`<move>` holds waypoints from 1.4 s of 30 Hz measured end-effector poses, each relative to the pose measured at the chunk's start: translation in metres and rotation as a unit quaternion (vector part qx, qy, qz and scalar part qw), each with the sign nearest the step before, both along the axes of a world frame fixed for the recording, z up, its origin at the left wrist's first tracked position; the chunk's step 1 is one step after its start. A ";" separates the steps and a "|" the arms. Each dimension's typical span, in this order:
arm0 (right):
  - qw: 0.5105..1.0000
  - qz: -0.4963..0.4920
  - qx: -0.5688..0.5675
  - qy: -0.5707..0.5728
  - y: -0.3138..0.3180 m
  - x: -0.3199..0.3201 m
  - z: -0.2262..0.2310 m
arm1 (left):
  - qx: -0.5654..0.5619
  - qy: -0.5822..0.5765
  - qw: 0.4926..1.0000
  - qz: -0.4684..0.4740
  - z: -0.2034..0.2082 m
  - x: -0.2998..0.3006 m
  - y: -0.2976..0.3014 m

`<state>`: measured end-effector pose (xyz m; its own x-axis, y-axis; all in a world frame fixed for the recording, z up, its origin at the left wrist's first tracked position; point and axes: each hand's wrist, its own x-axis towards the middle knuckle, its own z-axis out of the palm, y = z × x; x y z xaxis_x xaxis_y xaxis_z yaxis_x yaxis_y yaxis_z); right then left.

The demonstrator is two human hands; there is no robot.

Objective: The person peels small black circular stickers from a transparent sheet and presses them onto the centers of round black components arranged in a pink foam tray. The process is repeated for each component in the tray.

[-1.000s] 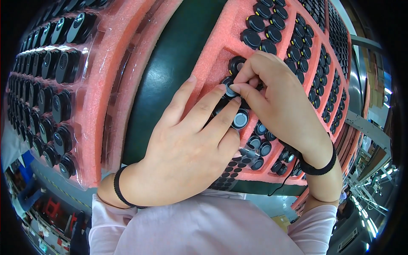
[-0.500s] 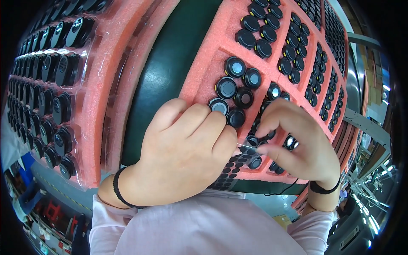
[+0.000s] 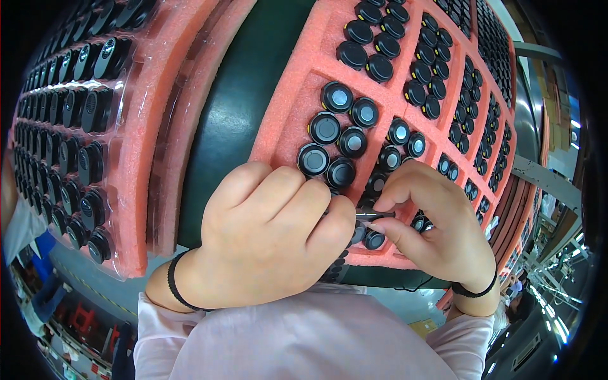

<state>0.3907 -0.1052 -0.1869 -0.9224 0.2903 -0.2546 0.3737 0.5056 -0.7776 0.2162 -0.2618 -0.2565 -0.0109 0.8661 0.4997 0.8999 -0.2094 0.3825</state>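
Two curled hands [image 3: 272, 237] [image 3: 443, 231], close together

No readable text or signs.

The left-hand grip [image 3: 278, 234] is curled above the near part of a pink foam tray [image 3: 272, 139], its fingertips hidden. A dark strip [image 3: 375, 216] lies between it and the right-hand grip [image 3: 446, 234], whose thumb and forefinger stand close about the strip. Black round pieces [image 3: 325, 128] sit in the tray; across the green surface [image 3: 234, 114], black oval pieces [image 3: 93, 161] rest in clear plastic [image 3: 120, 120].
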 end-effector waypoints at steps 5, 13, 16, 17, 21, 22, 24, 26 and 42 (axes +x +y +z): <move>0.999 0.001 0.049 0.019 -0.004 0.000 -0.002 | -0.008 0.001 1.000 -0.008 -0.001 -0.002 -0.002; 0.987 0.046 0.140 0.059 -0.007 -0.001 -0.005 | -0.064 -0.035 0.997 -0.012 0.009 0.001 -0.004; 0.975 0.072 0.188 0.094 -0.006 0.002 -0.011 | -0.080 -0.052 0.995 -0.017 0.012 0.000 -0.003; 0.975 0.073 0.188 0.095 -0.006 0.002 -0.011 | -0.089 -0.064 0.994 -0.021 0.012 -0.001 -0.004; 0.966 0.086 0.212 0.124 -0.006 0.001 -0.011 | -0.081 -0.076 0.994 -0.015 0.010 -0.003 -0.003; 0.965 0.089 0.212 0.125 -0.006 0.001 -0.011 | -0.073 -0.076 0.994 -0.011 0.010 -0.003 -0.003; 0.964 0.095 0.211 0.128 -0.004 0.002 -0.011 | -0.087 -0.089 0.992 -0.012 0.014 -0.004 -0.001; 0.959 0.108 0.226 0.130 -0.001 0.000 -0.008 | -0.116 -0.116 0.986 -0.013 0.018 -0.005 0.000; 0.997 -0.070 0.023 0.008 0.026 -0.028 -0.032 | -0.098 -0.061 0.990 -0.081 0.000 0.005 0.009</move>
<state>0.3623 -0.0797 -0.2190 -0.8755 0.4280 -0.2243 0.4318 0.4844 -0.7609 0.2213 -0.2525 -0.2569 0.0856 0.9415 0.3260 0.8056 -0.2579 0.5333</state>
